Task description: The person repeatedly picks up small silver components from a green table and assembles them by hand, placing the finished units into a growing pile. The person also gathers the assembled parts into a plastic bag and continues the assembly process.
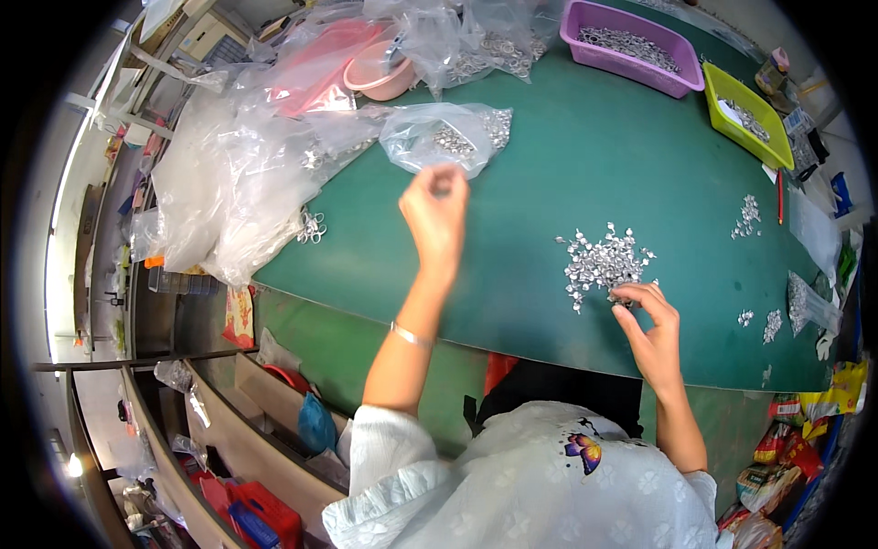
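Observation:
My left hand (436, 215) is stretched out over the green table (549, 183), fingers pinched together just in front of a clear plastic bag of small metal rings (448, 137); what it pinches is too blurred to tell. My right hand (651, 325) rests at the near edge of a loose pile of small shiny metal parts (604, 261), fingertips touching the pieces at the pile's lower right. A thin bracelet sits on my left wrist.
A purple tray (631, 46) and a yellow-green tray (745, 114) of metal parts stand at the far right. Heaps of clear plastic bags (238, 174) and a pink bowl (380, 73) crowd the far left. Smaller clusters of parts (748, 215) lie to the right.

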Demonstrator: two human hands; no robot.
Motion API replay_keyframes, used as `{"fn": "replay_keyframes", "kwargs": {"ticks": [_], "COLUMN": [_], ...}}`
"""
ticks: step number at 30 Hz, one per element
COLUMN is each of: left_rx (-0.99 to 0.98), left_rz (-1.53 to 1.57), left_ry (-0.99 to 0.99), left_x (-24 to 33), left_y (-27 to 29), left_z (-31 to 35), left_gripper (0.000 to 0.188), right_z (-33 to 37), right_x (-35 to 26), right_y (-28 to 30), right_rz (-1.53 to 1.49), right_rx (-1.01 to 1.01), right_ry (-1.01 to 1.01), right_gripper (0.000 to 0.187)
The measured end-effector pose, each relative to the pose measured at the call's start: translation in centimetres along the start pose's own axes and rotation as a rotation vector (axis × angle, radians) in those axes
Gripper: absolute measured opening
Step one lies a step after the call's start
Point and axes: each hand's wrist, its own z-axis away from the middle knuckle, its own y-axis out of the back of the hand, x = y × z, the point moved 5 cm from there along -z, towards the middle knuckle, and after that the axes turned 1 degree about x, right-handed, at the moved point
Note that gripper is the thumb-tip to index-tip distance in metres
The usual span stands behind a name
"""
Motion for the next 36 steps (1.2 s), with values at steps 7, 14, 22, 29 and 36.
{"fn": "replay_keyframes", "kwargs": {"ticks": [7,14,22,29,36], "left_rx": [-0.005,-0.597,-0.917,-0.786,-0.967], "left_rz": [0.010,0.129,-0.268,-0.325,-0.253], "left_ry": [-0.092,-0.352,-0.622,-0.417,-0.592], "left_x": [-2.0,3.9,3.8,4.2,5.4], "left_y": [-3.1,-7.3,-11.5,-10.4,-12.2], "left_z": [-2.4,11.4,15.9,14.6,18.3], "left_gripper": [0.023,0.044,0.040,0.034,0.037], "right_z": [-0.5,-1.8,0.7,1.6,2.0], "right_x": [5.7,6.7,9.0,10.7,9.9], "right_y": [2.4,1.1,2.3,5.4,6.7], "right_rz": [0.325,0.430,0.393,0.312,0.362], "right_rx": [0.192,0.056,0.052,0.247,0.288], "right_ry": [-0.051,0.021,0.047,-0.060,-0.099], "right_gripper": [0.018,0.033,0.025,0.018,0.015]}}
